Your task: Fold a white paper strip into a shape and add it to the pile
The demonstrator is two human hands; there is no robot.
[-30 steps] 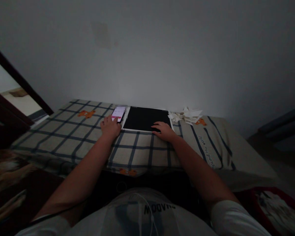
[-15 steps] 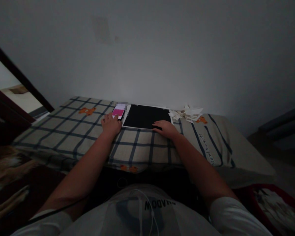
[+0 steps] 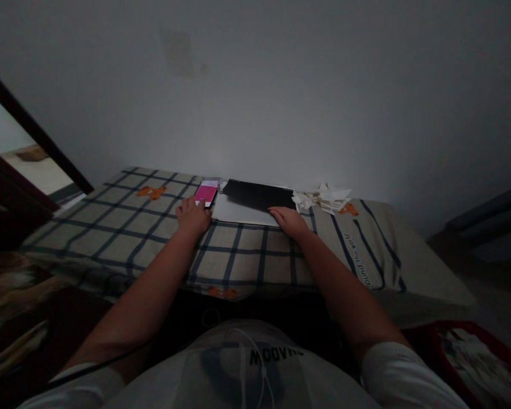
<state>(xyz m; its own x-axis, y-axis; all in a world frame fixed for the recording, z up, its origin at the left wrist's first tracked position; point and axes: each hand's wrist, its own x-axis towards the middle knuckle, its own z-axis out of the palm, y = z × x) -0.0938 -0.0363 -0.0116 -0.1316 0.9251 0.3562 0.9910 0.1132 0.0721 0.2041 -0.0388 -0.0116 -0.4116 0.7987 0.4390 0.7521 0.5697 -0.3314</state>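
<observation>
Left hand (image 3: 192,216) lies flat and open on the checked cloth (image 3: 123,227) of the surface, fingertips touching the pink-screened phone (image 3: 205,195); right hand (image 3: 290,220) rests open at the near right corner of the pad (image 3: 244,211), whose black cover (image 3: 259,194) stands partly lifted; folded white papers (image 3: 323,198) just beside.

Upside-down "SHADOW" across the white shirt (image 3: 255,369); unreadable inverted blue lettering on the checked cloth (image 3: 360,258).
</observation>
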